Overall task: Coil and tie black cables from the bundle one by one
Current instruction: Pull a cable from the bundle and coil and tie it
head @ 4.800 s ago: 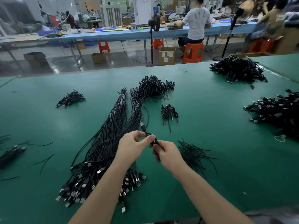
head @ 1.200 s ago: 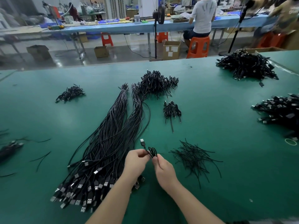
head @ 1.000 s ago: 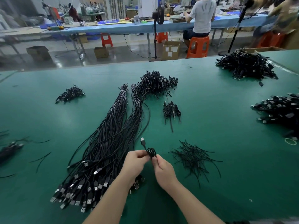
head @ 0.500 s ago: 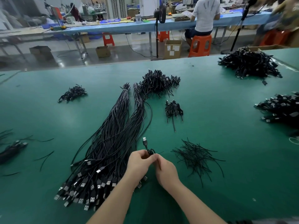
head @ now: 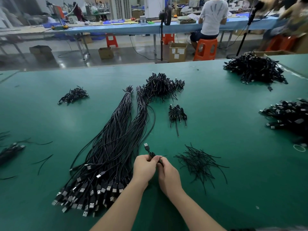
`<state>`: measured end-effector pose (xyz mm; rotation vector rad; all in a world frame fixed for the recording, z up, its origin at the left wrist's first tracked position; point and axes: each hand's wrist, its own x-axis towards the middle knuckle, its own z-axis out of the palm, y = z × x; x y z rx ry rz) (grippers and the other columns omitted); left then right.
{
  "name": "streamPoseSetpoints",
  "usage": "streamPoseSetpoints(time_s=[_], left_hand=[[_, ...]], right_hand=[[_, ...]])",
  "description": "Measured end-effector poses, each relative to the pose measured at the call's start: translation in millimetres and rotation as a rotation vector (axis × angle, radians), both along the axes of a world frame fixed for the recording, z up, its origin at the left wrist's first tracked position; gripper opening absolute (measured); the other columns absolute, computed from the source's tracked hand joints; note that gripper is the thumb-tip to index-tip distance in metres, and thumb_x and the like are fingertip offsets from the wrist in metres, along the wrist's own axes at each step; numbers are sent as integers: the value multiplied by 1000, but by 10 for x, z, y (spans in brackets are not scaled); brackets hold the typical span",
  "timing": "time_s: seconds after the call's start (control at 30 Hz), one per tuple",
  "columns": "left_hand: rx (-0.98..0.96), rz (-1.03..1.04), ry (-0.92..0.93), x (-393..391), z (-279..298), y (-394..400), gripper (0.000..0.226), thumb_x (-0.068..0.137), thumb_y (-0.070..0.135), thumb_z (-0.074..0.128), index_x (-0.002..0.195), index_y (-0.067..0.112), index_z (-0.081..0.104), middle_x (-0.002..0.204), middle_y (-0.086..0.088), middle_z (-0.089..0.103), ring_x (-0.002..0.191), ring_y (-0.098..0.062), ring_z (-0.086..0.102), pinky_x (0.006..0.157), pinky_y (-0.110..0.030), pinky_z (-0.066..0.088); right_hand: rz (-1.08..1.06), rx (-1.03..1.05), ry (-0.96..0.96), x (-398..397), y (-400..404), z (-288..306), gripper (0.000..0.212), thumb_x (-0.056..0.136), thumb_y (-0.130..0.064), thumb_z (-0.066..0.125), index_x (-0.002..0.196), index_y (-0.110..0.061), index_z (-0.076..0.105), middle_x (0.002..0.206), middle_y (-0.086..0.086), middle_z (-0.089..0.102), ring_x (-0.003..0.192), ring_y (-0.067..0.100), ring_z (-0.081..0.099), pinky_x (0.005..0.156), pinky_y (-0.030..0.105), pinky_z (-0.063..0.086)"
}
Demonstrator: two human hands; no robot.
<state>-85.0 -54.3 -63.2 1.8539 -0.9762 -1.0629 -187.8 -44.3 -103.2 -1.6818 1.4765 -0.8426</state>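
Note:
A long bundle of black USB cables (head: 110,147) lies on the green table (head: 233,130), plugs fanned toward me. My left hand (head: 144,167) and my right hand (head: 168,175) meet just right of the bundle and grip one small coiled cable (head: 150,154). Its USB plug sticks up above my fingers, and a thin black tie end pokes out to the right. The coil itself is mostly hidden between my fingers. A loose heap of black twist ties (head: 198,161) lies right of my hands.
Piles of coiled cables sit at the centre back (head: 160,86), the small centre pile (head: 177,113), the left (head: 73,95), the far right back (head: 253,70) and the right edge (head: 290,115). Stray ties and cables lie at the left edge (head: 11,150). A person sits at a bench beyond.
My hands have closed tighter round the coil, hiding most of its loop, with the plug still pointing up. The view has shifted slightly.

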Motion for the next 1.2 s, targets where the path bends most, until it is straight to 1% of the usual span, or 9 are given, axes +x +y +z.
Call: streamPoseSetpoints(time_s=[0.13,0.27,0.57,0.67,0.77,0.83,0.97,1.07,1.2], left_hand=[[61,-38,-34,62,2,-28,15,94,30,70,85,21,77,76,10,72,76,-5,64,60,-21,45],[89,-91,-217,67,28,-28,35,92,38,70,71,10,71,63,-1,66,61,-17,59,58,-28,44],[167,-355,-448,178,267,-30,50,97,33,57,53,16,44,46,4,39,46,-17,39,46,-25,29],[125,-532,-521,362,383,18,34,95,27,53,64,15,54,57,0,47,52,-20,41,54,-28,37],[-267,-570,-879,517,444,124,13,95,20,60,94,22,73,94,6,66,80,-15,60,75,-32,52],[-537,-594,-1145,556,394,161,33,79,11,77,109,23,74,114,4,66,101,-22,61,86,-38,49],[-601,-665,-1252,495,268,154,62,64,20,90,123,24,70,136,0,62,125,-30,55,101,-42,31],[-647,-703,-1225,466,211,117,43,66,27,92,106,25,76,116,9,72,121,-21,62,101,-41,30],[-633,-653,-1159,477,202,109,9,81,32,82,78,26,75,79,13,72,83,-14,68,94,-35,34]], right_hand=[[-49,-76,-78,3,22,-13,19,103,-19,50,108,-21,69,94,-12,71,82,4,64,72,22,50],[-64,-76,-173,-10,39,12,22,101,-14,56,110,-19,75,95,-11,74,84,1,66,71,13,46],[-60,27,-160,-40,-24,75,20,99,-14,56,91,-19,74,67,-5,66,58,11,54,57,28,39],[-10,174,-195,-55,-76,109,23,99,-16,54,81,-18,67,60,-1,60,56,15,50,57,31,38],[47,341,-362,-100,-122,171,22,102,-15,52,90,-16,70,61,3,59,53,16,51,51,29,40],[75,422,-454,-137,-154,219,22,104,-12,51,94,-11,70,62,4,59,51,13,54,46,25,40],[177,522,-491,-198,-208,279,22,104,-9,49,94,-7,69,61,3,58,51,15,56,46,24,43],[221,528,-453,-204,-217,272,21,104,-9,48,95,-7,68,60,2,58,53,16,55,47,24,43],[251,446,-373,-185,-170,242,21,104,-12,51,95,-10,70,60,2,59,58,21,54,49,24,42]])
